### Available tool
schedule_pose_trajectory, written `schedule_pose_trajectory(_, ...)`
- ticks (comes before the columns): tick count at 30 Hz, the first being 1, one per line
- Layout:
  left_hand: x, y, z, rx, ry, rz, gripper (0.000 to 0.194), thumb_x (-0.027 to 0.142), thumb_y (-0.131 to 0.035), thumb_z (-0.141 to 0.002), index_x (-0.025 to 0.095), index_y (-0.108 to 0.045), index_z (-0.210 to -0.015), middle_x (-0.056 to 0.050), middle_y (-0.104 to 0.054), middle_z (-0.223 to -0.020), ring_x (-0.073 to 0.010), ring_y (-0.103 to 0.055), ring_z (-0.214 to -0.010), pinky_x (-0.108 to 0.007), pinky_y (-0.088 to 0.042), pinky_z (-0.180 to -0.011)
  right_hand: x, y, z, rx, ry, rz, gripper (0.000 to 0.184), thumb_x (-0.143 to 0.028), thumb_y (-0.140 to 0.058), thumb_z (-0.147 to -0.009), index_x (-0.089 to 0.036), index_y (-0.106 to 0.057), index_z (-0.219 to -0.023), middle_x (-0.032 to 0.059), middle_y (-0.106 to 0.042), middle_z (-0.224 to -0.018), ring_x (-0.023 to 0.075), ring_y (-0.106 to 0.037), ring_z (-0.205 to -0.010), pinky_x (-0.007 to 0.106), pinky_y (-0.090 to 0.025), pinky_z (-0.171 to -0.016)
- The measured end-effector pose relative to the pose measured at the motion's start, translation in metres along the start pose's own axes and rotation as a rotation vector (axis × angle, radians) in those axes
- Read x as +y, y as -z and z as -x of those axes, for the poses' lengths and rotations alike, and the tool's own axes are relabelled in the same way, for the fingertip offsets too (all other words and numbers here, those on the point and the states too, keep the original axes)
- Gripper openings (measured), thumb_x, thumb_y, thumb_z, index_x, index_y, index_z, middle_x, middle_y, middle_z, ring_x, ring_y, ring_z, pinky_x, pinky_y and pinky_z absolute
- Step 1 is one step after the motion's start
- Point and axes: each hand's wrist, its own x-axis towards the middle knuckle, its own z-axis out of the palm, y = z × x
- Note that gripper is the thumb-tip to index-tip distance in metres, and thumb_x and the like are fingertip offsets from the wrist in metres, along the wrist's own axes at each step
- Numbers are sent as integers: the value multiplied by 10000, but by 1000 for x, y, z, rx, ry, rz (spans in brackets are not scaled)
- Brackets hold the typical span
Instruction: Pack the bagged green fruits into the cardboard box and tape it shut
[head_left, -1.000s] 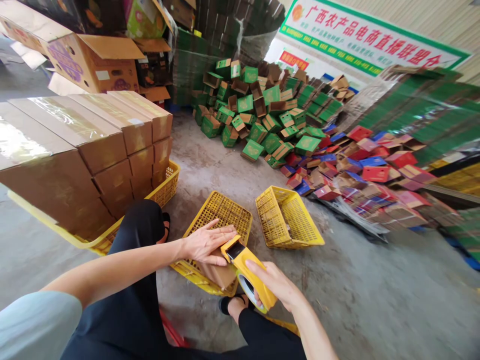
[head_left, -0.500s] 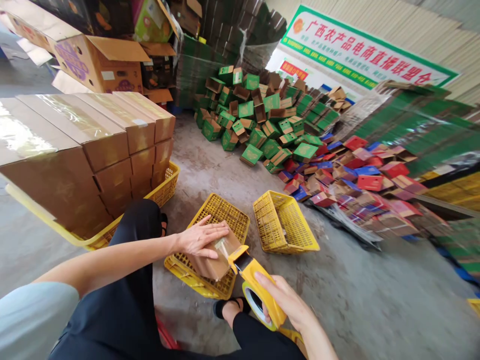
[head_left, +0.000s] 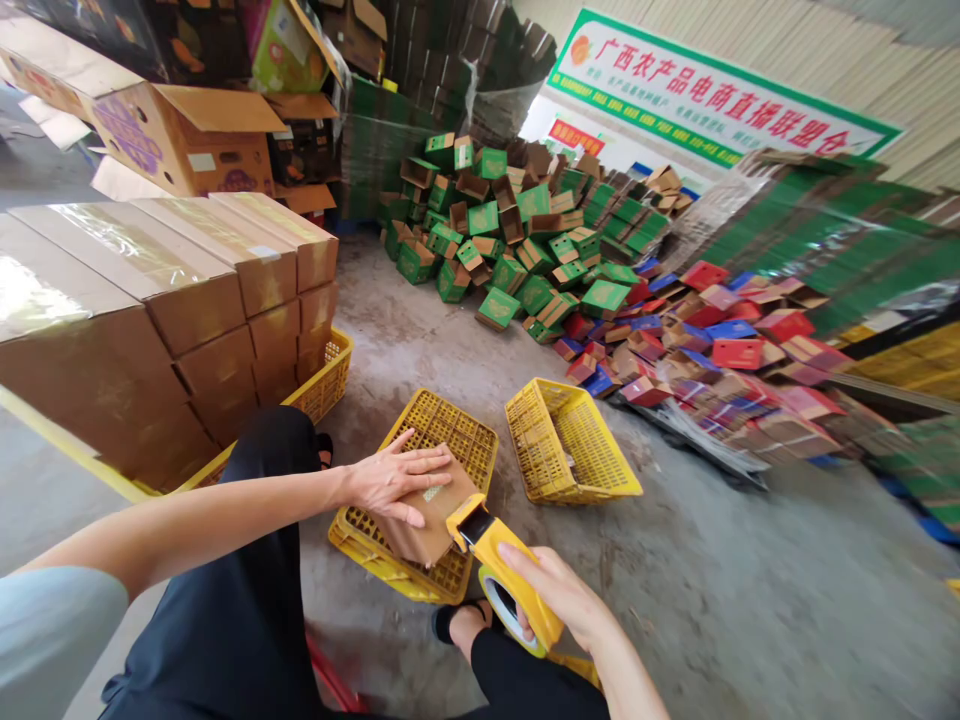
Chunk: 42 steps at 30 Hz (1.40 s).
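My left hand lies flat with its fingers spread on top of a small brown cardboard box. That box rests on the bottom of an upturned yellow plastic crate between my legs. In my right hand is a yellow tape dispenser, gripped by its handle, with a tape roll on its underside. The dispenser's front end is at the right edge of the box. A glossy patch, which looks like tape, shows on the box top by my left fingers.
Taped brown boxes are stacked in a long yellow crate at left. Another yellow crate stands upright on the floor to the right. Green boxes and red and blue boxes lie in heaps farther back.
The dispenser and my right hand have shifted slightly left and up, closer over the box's right edge. My left hand stays pressed on the box. The camera view has shifted a little.
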Motion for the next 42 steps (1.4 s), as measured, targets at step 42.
schedule_pose_trajectory(42,25,0,-42,-315,-180,-34,985,743,-484,-968,125,-180,-1673,-187,-222,-1709,-328,-210,-1596,-465,-136,-1317,96,-7,-24,-54,188,-303,645,-810,-644,-790,-176,-605,-906,-5,-638,-518,160,-612,-440,239,-468,-454)
